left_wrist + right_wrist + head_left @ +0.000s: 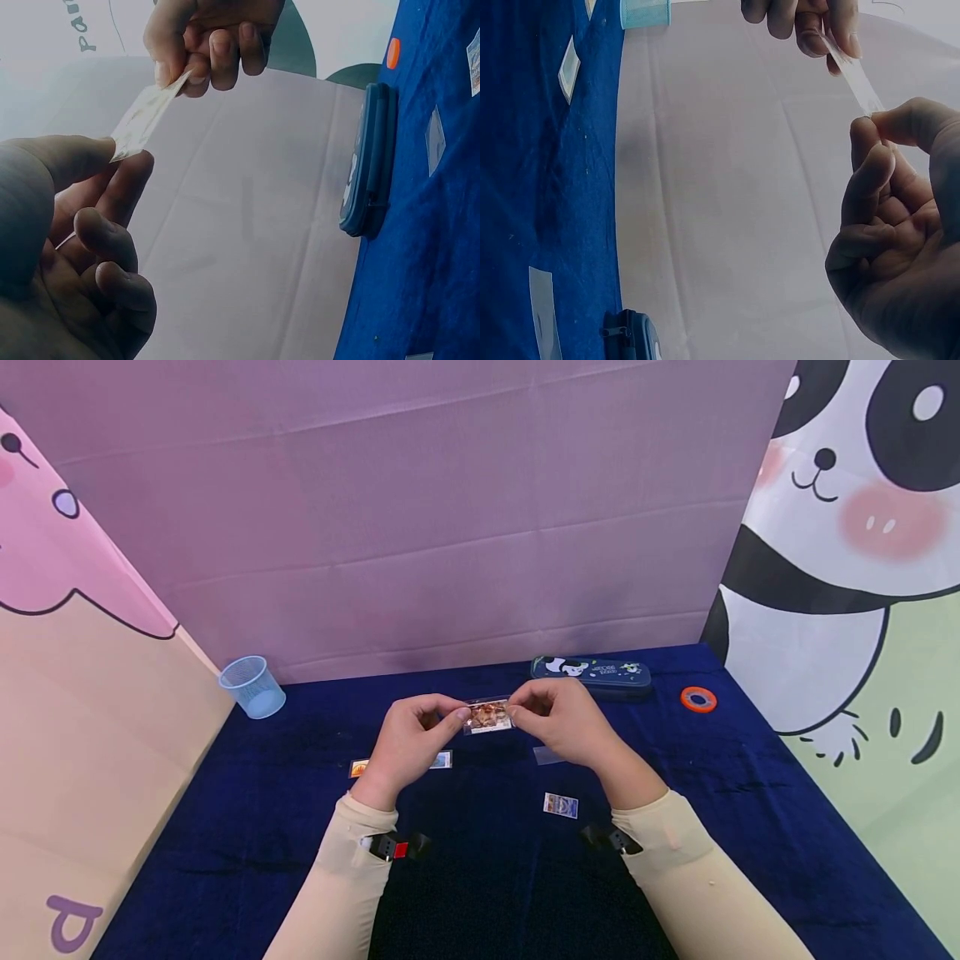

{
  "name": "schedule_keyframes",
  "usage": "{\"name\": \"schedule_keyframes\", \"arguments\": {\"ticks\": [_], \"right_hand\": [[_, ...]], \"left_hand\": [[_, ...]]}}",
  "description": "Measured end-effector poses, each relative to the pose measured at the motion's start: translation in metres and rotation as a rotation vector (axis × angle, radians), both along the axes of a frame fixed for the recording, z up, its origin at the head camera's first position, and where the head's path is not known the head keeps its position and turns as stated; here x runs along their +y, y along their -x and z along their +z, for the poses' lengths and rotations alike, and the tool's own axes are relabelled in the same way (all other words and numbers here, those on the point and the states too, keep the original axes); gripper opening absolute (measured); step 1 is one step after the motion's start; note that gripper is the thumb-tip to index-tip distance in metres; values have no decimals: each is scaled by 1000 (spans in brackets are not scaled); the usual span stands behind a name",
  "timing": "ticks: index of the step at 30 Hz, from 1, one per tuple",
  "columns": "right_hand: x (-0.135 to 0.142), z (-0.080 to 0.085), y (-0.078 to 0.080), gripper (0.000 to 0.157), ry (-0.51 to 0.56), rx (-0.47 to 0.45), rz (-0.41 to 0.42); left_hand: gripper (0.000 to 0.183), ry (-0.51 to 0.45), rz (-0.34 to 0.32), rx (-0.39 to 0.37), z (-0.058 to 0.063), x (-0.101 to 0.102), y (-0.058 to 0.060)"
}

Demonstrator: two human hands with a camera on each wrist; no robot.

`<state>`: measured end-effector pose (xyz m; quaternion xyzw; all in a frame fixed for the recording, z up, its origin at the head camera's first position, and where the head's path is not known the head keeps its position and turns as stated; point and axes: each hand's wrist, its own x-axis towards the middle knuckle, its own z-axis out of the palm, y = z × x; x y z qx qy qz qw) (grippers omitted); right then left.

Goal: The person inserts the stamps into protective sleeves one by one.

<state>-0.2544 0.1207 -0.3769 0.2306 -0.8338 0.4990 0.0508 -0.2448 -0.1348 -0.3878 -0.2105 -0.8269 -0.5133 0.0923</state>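
Left hand (411, 737) and right hand (567, 720), both curled, pinch opposite ends of small picture card (489, 716) held above dark-blue cloth (480, 885).

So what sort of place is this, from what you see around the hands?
Probably a makeshift tabletop booth, though I can't tell the room: blue cloth covers the work surface, a creased purple backdrop rises behind, and a panda print lines one side.

1. Table (247, 793), back left: basket (255, 689).
2. Back right: tape roll (686, 703); left of it, case (607, 673).
3. Before case: plastic slip (547, 756), then loose card (561, 805).
4. Between left hand (408, 739) and right hand (567, 722): held card (489, 716).
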Motion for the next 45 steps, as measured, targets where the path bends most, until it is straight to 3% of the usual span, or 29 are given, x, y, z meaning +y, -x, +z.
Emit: {"name": "schedule_keyframes", "arguments": {"ticks": [45], "right_hand": [[0,1,-1,7,21,0,-11]], "left_hand": [[11,-3,11,18,0,1,-1]]}}
